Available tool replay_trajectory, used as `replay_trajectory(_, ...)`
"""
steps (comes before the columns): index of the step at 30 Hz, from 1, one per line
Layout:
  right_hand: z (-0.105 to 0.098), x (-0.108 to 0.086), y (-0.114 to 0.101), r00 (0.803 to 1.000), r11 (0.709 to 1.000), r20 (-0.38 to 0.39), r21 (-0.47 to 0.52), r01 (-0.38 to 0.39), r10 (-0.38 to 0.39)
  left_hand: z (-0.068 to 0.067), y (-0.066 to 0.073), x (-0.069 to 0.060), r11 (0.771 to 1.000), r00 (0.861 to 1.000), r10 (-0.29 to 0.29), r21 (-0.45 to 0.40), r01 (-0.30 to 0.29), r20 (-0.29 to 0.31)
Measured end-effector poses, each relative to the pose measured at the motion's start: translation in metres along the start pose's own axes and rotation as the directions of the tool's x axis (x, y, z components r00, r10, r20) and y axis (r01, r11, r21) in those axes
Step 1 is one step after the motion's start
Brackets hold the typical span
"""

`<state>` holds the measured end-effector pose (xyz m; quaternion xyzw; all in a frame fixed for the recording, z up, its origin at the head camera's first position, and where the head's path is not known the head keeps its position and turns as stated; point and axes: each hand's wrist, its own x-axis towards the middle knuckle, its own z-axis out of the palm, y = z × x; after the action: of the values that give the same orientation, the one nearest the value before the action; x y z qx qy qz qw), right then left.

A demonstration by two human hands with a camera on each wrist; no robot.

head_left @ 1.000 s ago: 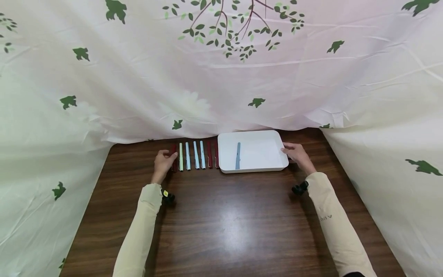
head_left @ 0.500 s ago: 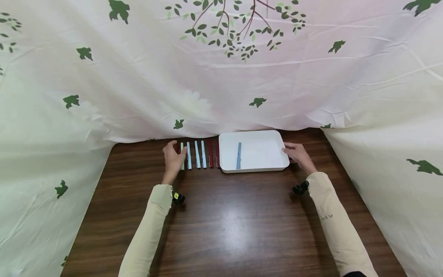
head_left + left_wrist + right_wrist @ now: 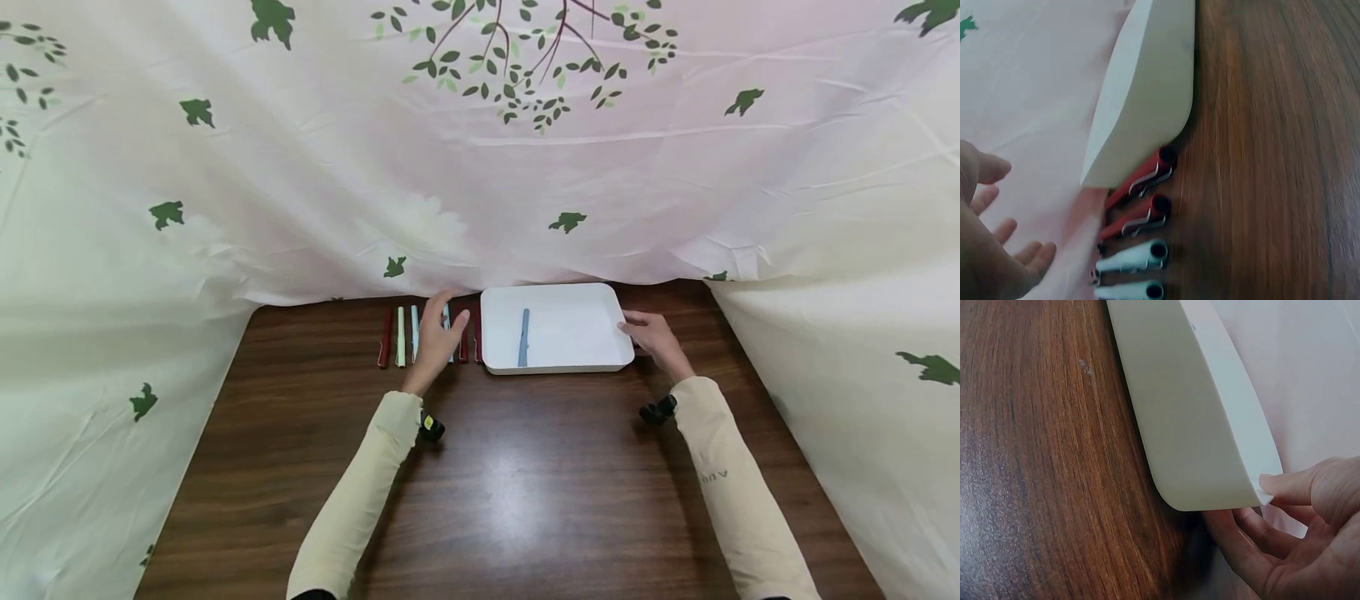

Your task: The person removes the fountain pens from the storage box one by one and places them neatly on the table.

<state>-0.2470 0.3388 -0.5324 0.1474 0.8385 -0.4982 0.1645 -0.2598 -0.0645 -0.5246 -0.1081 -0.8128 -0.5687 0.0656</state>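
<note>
In the head view my left hand (image 3: 438, 343) is above the row of pens, with thumb and fingers apart and nothing between them. It hides part of the light blue pens (image 3: 415, 333). A red pen (image 3: 386, 337) and a pale green pen (image 3: 401, 336) lie to its left. Between the hand and the white tray (image 3: 558, 369) are two more red pens (image 3: 1138, 215), capped with metal clips in the left wrist view. A blue-grey pen (image 3: 523, 337) lies inside the tray. My right hand (image 3: 654, 340) pinches the tray's right rim, thumb over the edge and fingers beneath.
The dark wooden table (image 3: 510, 500) carries the pens and tray at its far edge. A pale curtain (image 3: 480, 183) with leaf and bird prints hangs right behind them and down both sides.
My left hand has moved right along the pen row, from the leftmost red pen to above the light blue pens, uncovering the red and green ones. My right hand stays on the tray.
</note>
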Motion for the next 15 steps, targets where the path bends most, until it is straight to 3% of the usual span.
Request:
replay_trajectory(6, 0.0, 0.0, 0.0, 1.0, 1.0, -0.004, 0.005, 0.002, -0.002, 0.017, 0.008, 0.005, 0.999, 0.986, 0.041, 0.003, -0.042, 0.159)
replay_trajectory(15, 0.0, 0.0, 0.001, 1.0, 1.0, -0.002, 0.012, -0.001, 0.001, 0.043, 0.003, 0.002, 0.995, 0.937, 0.092, 0.009, -0.101, 0.336)
